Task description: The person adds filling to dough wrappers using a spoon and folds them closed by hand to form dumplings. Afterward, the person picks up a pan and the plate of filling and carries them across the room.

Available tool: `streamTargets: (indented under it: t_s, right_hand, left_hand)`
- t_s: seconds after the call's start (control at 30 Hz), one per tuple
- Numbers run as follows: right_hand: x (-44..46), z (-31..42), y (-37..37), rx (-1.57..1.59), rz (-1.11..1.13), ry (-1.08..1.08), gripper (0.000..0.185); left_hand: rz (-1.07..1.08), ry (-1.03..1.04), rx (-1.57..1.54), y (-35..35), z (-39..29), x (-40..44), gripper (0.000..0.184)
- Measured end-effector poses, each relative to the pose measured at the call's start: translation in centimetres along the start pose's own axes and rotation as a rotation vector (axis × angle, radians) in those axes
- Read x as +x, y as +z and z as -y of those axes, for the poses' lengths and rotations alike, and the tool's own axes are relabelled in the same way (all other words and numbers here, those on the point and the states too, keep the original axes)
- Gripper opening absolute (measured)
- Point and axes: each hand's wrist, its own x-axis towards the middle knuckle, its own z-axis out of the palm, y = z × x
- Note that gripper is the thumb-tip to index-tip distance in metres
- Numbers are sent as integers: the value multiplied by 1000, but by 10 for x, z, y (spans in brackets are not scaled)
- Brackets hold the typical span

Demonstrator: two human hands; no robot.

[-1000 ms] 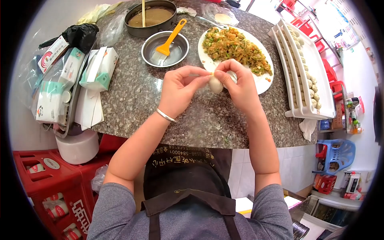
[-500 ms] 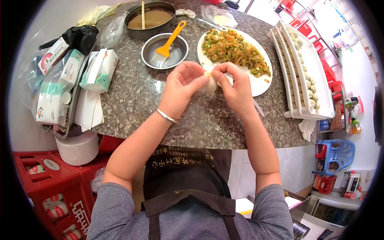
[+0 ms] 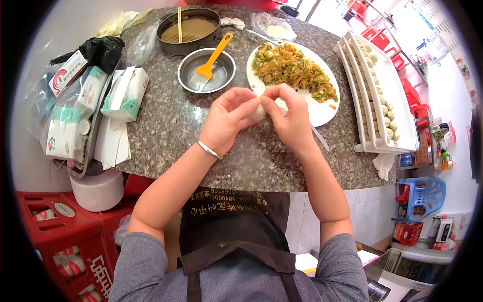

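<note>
A small pale dough dumpling [image 3: 258, 114] is held up between my two hands, just in front of a white oval plate [image 3: 319, 117]. My left hand [image 3: 227, 121] is closed around its left side, thumb and fingers pinching near the top. From the right, my right hand [image 3: 291, 120] pinches the dough's upper edge between thumb and fingertips. Part of the dumpling is hidden by the fingers. Chopped orange and green filling [image 3: 294, 70] is heaped on the plate. The handle of a flat utensil [image 3: 320, 138] sticks out beside my right wrist.
A metal bowl [image 3: 229, 75] holds an orange-handled brush [image 3: 211, 60]. Behind it stands a dark round pan [image 3: 173, 48] with chopsticks. Stacked white trays [image 3: 410, 136] of dumplings stand at right; tissue packs [image 3: 128, 95] lie left. Red crates [image 3: 45, 246] stand below the table's left edge.
My hands stay on the dumpling, with the fingers shifted slightly along its top edge. The camera view has moved a little, and more red shows at the table's far edge.
</note>
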Motion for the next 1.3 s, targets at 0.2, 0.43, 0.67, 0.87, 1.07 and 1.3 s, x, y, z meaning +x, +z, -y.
streamTargets:
  t_s: [0.2, 0.43, 0.67, 0.87, 1.07, 1.3]
  right_hand:
    - [-1, 1, 1, -87, 12, -133, 14]
    - [-2, 1, -4, -4, -19, 10, 14]
    - [6, -6, -14, 369, -95, 134, 17]
    - [6, -15, -25, 446, 47, 188, 11]
    - [7, -3, -29, 432, -62, 197, 11]
    - [9, 34, -49, -144, -247, -337, 17]
  left_hand:
    - [-20, 35, 69, -2, 2, 0, 19]
    - [91, -35, 76, 1, -4, -1, 23]
    - [203, -175, -209, -3, -12, 0, 35]
    - [262, -221, -224, -11, -9, 3, 36]
    - [135, -180, -147, -4, -13, -2, 39]
    - [75, -168, -36, -2, -11, -1, 48]
